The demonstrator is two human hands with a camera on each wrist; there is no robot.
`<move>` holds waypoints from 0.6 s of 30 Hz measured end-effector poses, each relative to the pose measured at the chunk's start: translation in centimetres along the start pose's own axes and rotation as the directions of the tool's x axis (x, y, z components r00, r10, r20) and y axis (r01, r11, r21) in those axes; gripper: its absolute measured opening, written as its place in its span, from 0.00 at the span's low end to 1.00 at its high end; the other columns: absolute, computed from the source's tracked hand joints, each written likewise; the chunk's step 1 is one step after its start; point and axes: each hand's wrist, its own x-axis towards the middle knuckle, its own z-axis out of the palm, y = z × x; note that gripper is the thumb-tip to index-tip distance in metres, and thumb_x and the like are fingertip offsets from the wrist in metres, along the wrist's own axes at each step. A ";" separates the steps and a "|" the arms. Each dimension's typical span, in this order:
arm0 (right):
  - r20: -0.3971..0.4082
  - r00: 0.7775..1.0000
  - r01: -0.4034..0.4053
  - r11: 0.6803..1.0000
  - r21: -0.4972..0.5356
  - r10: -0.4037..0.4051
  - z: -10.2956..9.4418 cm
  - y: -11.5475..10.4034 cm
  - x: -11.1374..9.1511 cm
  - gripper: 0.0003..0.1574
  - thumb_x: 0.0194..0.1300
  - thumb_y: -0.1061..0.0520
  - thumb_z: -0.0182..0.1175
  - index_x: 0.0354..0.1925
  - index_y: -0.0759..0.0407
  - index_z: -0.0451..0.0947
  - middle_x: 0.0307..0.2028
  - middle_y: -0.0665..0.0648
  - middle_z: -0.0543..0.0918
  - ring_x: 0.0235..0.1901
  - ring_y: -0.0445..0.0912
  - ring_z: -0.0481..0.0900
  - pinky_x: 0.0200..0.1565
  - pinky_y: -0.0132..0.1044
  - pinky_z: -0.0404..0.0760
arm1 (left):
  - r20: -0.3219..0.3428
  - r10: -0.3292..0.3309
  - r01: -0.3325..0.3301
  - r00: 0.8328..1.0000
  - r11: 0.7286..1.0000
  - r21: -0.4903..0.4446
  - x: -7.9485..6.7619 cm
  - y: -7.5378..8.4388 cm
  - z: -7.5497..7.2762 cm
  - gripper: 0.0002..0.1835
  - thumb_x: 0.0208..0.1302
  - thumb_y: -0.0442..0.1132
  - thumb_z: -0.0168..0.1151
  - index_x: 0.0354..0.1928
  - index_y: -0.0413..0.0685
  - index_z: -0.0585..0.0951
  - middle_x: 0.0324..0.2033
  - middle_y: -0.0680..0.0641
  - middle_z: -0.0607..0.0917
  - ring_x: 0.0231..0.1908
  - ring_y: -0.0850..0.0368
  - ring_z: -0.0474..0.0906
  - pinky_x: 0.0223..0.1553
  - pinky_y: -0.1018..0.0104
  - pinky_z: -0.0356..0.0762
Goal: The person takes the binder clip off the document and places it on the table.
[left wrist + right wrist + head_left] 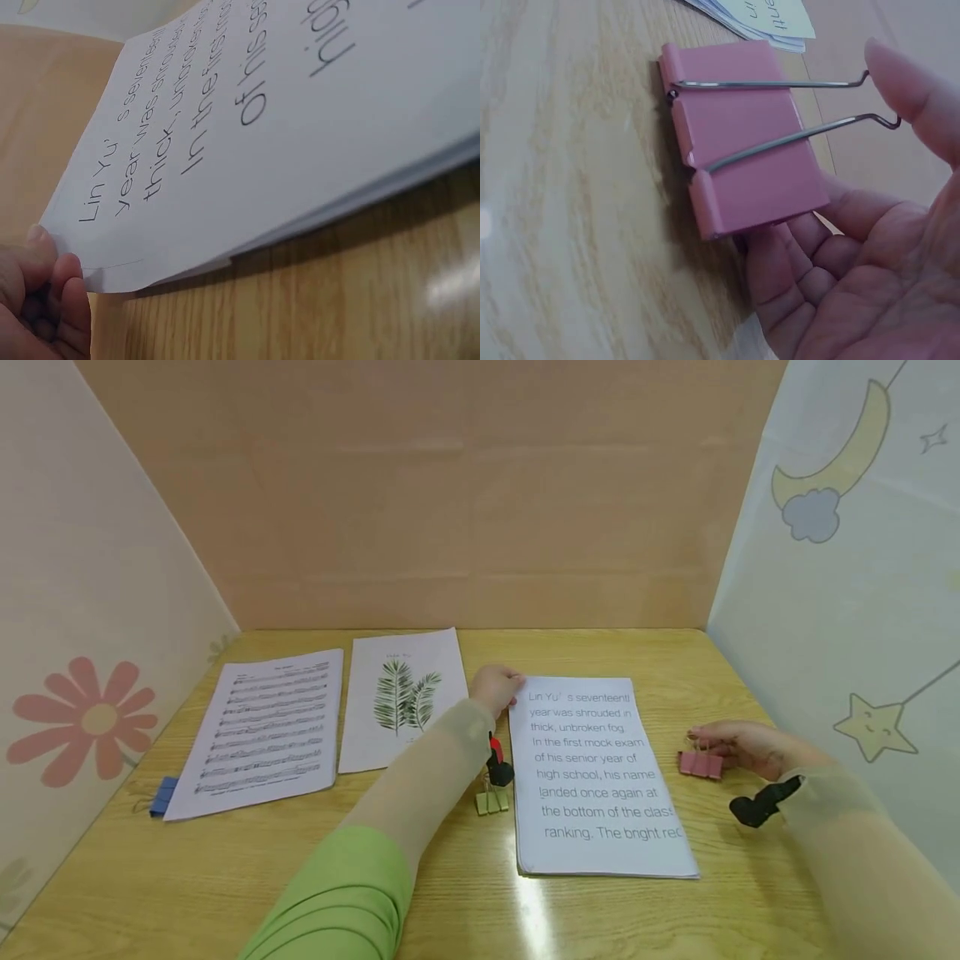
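My left hand (495, 689) pinches the far left corner of a stack of printed paper (592, 777), thumb on top and fingers below. In the left wrist view that corner of the paper (225, 172) is lifted off the wood. My right hand (753, 749) holds a pink binder clip (701, 764) to the right of the stack. Close up in the right wrist view, the thumb is at the wire handle of the binder clip (742, 142), while the fingers curl in beneath it. The clip's closed spine faces away from the palm, near the table.
A yellow-green binder clip (492, 802) lies left of the printed stack. Farther left are a sheet with a green leaf drawing (405, 693) and a sheet-music stack (258, 735), with a blue binder clip (162, 797) at its left edge. Patterned walls flank the wooden table (450, 902).
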 end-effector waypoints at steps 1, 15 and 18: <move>-0.006 1.000 -0.001 1.000 -0.005 0.001 0.1 -0.1 0.0 0.17 0.71 0.48 0.53 0.50 0.55 0.80 0.40 0.48 0.80 0.40 0.43 0.77 0.45 0.38 0.77 | 0.003 -0.006 0.007 1.000 1.000 -0.007 0.0 0.0 0.0 0.12 0.66 0.46 0.62 0.48 0.54 0.85 0.24 0.48 0.82 0.21 0.56 0.74 0.17 0.65 0.65; -0.069 0.996 -0.060 0.994 -0.087 0.054 0.6 -0.7 -0.4 0.18 0.68 0.42 0.57 0.45 0.52 0.80 0.38 0.47 0.76 0.42 0.44 0.74 0.45 0.37 0.75 | 0.070 -0.064 0.059 0.995 0.995 0.074 0.1 0.0 0.3 0.18 0.69 0.39 0.55 0.59 0.51 0.78 0.26 0.49 0.84 0.24 0.56 0.78 0.23 0.66 0.66; -0.072 0.996 -0.053 0.995 -0.089 0.047 0.6 -0.8 -0.4 0.17 0.68 0.43 0.56 0.44 0.53 0.80 0.38 0.47 0.76 0.41 0.44 0.74 0.44 0.37 0.75 | 0.072 -0.067 0.064 0.995 0.997 0.046 -0.2 0.1 0.3 0.17 0.69 0.38 0.55 0.58 0.48 0.78 0.27 0.48 0.84 0.26 0.56 0.79 0.26 0.66 0.69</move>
